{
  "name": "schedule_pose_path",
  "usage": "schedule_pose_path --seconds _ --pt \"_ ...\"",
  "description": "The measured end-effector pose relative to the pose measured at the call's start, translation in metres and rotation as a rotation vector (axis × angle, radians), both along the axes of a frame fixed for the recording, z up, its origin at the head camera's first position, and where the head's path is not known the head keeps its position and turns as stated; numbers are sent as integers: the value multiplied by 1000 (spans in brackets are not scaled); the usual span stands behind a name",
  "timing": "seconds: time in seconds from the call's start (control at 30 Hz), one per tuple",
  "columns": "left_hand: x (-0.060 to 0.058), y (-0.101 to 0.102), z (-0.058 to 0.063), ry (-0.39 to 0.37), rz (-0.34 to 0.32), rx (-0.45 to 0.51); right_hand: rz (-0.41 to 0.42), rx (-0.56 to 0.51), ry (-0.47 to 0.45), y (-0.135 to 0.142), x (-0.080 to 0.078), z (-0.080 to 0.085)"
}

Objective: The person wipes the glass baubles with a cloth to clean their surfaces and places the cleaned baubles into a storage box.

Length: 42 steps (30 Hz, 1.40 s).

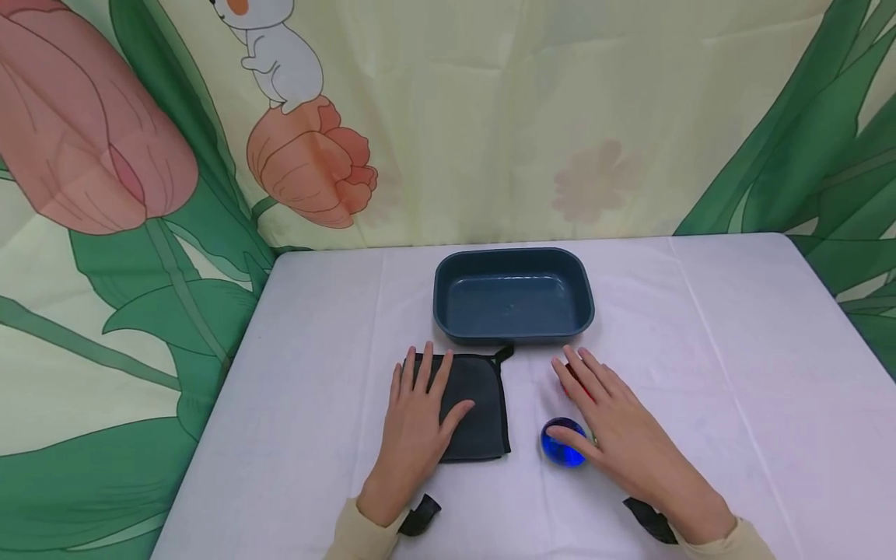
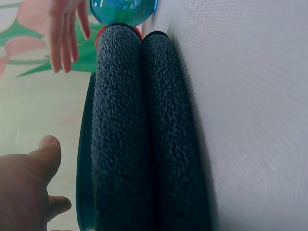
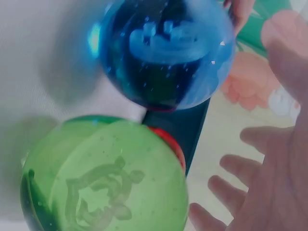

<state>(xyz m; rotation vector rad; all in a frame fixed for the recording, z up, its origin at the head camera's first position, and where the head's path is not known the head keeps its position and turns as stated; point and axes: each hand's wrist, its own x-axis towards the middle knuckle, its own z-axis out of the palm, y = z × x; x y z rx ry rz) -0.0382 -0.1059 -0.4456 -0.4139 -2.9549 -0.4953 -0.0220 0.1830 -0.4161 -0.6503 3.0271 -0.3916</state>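
Observation:
My left hand [image 1: 418, 420] hovers over a folded dark grey towel [image 1: 479, 408], fingers spread. In the left wrist view a gap shows between the hand [image 2: 26, 185] and the towel's thick folds [image 2: 122, 139]. My right hand [image 1: 623, 432] is held above three clear balls, its fingers extended. The blue ball [image 1: 562, 451] lies partly under that thumb. Most of the red ball [image 1: 570, 383] is covered by the fingers in the head view. A green ball [image 3: 103, 178], nearly all hidden by the hand from above, fills the lower part of the right wrist view.
Behind the towel stands a dark blue rectangular tray [image 1: 514, 336]. The table has a white cloth [image 1: 315, 373]. A curtain [image 1: 462, 117] printed with flowers and leaves hangs at the table's back edge. Black straps [image 1: 420, 515] are on both wrists.

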Motion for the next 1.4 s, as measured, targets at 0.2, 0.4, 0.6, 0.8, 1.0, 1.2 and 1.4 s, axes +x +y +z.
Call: schedule_pose_path --seconds 0.2,0.4,0.6,0.8,1.0,1.2,1.4 --pt "-3 -4 -4 9 4 48 23 12 -48 -4 3 5" --pt "-1 -13 -2 -43 30 97 98 -43 -71 -6 5 6" --pt "0 -17 -6 -50 46 100 107 -87 -81 -5 8 3" --pt "0 -21 -9 -45 64 110 104 -80 -153 -5 9 6" --pt "1 -24 -10 -58 86 133 126 -30 -214 -6 9 7" --pt "0 -26 -9 -78 120 153 140 -18 -236 -7 8 8" --pt "-1 -25 -7 -107 157 173 147 -9 -232 -7 6 9"
